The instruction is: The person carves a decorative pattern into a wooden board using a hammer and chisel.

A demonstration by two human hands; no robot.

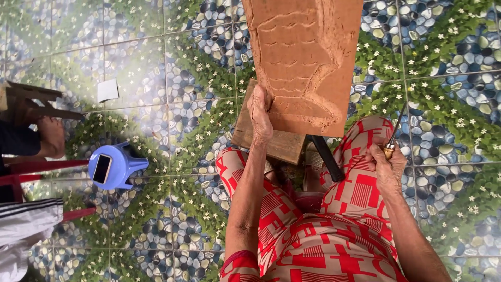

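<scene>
Two hands busy: left hand (pixel 259 112) grips carved wood panel (pixel 302 57), right hand (pixel 387 167) clasps chisel (pixel 394 137) over pebble-print floor tiles (pixel 146 62)

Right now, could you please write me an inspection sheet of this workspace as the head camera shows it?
Surface: tiled floor printed with pebbles, leaves and small white flowers.
Job's things: carved reddish wooden panel held upright, its lower edge on a wooden block; thin carving tool with a wooden handle.
Clutter: blue plastic stool with a phone on it; white paper scrap.
Hands: left hand grips the panel's edge; right hand holds the carving tool on the knee.
Cables: nothing seen.
Surroundings: another person's foot at the left, beside wooden pieces and red bars.
</scene>
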